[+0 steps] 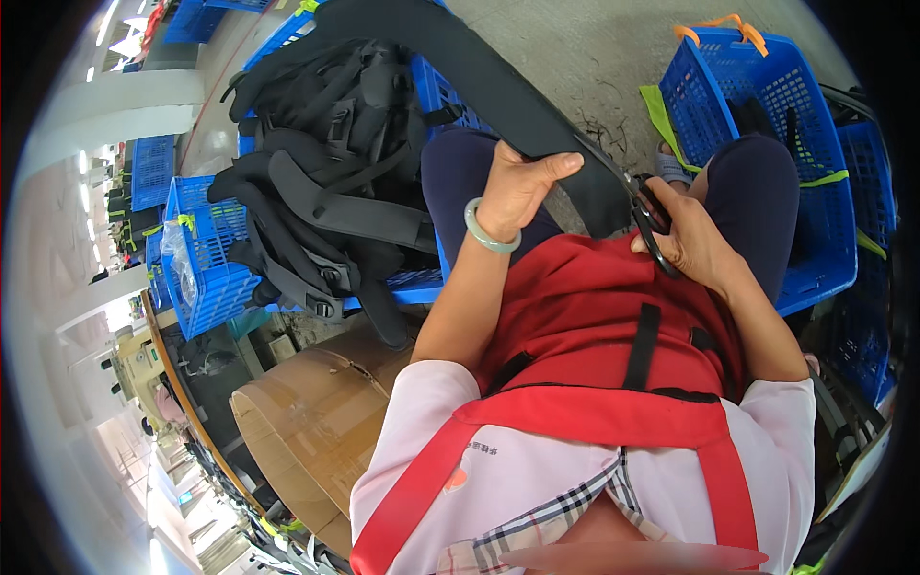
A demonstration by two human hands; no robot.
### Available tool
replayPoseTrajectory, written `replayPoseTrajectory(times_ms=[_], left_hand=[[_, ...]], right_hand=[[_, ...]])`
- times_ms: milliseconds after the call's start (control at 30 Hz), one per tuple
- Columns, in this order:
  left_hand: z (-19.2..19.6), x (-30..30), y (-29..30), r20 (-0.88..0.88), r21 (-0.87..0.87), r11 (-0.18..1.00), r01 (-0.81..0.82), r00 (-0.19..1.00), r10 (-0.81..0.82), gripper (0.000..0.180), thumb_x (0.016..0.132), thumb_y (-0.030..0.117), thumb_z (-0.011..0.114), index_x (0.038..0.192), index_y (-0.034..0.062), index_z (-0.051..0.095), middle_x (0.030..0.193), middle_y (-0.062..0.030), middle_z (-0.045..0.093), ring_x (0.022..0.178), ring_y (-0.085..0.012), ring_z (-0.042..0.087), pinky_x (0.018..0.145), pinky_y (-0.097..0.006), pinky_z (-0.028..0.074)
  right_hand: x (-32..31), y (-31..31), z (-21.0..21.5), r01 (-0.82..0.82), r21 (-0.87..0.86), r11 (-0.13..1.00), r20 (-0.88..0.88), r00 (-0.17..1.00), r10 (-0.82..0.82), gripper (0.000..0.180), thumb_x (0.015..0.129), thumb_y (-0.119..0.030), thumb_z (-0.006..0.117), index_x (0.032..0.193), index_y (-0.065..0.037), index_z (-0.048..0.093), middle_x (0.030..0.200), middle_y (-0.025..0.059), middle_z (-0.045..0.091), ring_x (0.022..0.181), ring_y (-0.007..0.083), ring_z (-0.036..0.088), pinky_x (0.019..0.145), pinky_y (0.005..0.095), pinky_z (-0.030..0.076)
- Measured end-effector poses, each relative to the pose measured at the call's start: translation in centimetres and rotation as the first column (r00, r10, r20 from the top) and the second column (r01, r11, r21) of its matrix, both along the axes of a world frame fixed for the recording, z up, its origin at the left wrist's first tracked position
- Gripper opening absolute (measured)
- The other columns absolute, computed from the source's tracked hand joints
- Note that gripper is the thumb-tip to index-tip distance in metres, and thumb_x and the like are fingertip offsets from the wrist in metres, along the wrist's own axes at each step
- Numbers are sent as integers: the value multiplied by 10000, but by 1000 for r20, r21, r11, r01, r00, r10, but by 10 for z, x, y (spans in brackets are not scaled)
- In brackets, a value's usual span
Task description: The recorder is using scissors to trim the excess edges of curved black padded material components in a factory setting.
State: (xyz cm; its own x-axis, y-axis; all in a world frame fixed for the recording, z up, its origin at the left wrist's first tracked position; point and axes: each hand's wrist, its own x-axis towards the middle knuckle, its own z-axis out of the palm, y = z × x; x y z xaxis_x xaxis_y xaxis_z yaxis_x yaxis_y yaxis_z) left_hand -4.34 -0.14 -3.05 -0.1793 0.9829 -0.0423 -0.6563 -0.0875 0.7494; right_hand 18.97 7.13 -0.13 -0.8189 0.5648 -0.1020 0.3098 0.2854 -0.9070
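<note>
Black padded strap [474, 81] runs from the top of the frame, left of centre, down toward the middle, its wide dark band ending above a red apron [613, 331]. Near that end, the left hand [522, 190] has it pinched at the edge, thumb pointing right along the top and the other fingers mostly hidden, clamped on the material. A pale green bangle [491, 243] circles the left wrist. Right of it, the right hand [695, 235] is wrapped around the black handles of a pair of scissors [656, 251], whose blades point to the upper left beside the strap's edge; whether they are apart or together I cannot tell. More black straps with buckles lie heaped in a pile [335, 177] over blue crates at upper left. A cardboard box [316, 417] sits at lower left, and a blue basket [822, 244] with orange handles [747, 34] stands at upper right.
</note>
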Motion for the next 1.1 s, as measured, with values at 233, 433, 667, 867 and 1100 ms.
replayPoseTrajectory(times_ms=[233, 433, 667, 867, 1100], left_hand=[[-3, 2, 0, -27, -1, 999, 37, 999, -37, 201, 772, -118, 691, 920, 17, 677, 898, -57, 688, 818, -148, 659, 755, -287, 543], [-2, -2, -4, -70, 11, 999, 42, 997, -41, 179, 792, -77, 689, 932, 34, 684, 913, -55, 695, 843, -153, 653, 773, -301, 514], [-2, 1, -1, -1, 54, 998, 44, 999, -44, 205, 782, -106, 686, 945, 18, 673, 922, -61, 685, 847, -162, 661, 776, -300, 545], [1, 5, -3, -92, 31, 999, 41, 995, -38, 171, 799, -71, 688, 938, 26, 670, 921, -49, 681, 845, -150, 653, 766, -288, 534], [5, -8, -2, 141, -5, 999, -41, 989, 41, 127, 842, -47, 644, 949, 17, 668, 926, -67, 688, 844, -176, 669, 777, -331, 551]], right_hand=[[-7, 0, -3, 12, 13, 1000, 71, 997, -13, 614, 757, -465, 755, 1037, 22, 507, 626, 116, 460, 585, 215, 444, 570, 340, 392], [-14, 5, 10, -30, 15, 999, 158, 987, 27, 609, 754, -478, 751, 1004, 25, 518, 628, 131, 460, 587, 239, 446, 566, 357, 387], [-13, 5, 5, -3, -69, 998, 90, 996, 9, 556, 768, -442, 749, 985, 23, 534, 665, 139, 488, 603, 214, 443, 566, 352, 385], [-15, 5, 0, 18, -41, 999, 61, 998, -15, 532, 762, -387, 770, 1012, 22, 539, 710, 151, 538, 628, 212, 470, 588, 334, 405], [-19, 2, -2, -23, -65, 998, 34, 999, 25, 641, 730, -399, 794, 1101, 15, 476, 756, 145, 573, 674, 266, 568, 617, 370, 430]])
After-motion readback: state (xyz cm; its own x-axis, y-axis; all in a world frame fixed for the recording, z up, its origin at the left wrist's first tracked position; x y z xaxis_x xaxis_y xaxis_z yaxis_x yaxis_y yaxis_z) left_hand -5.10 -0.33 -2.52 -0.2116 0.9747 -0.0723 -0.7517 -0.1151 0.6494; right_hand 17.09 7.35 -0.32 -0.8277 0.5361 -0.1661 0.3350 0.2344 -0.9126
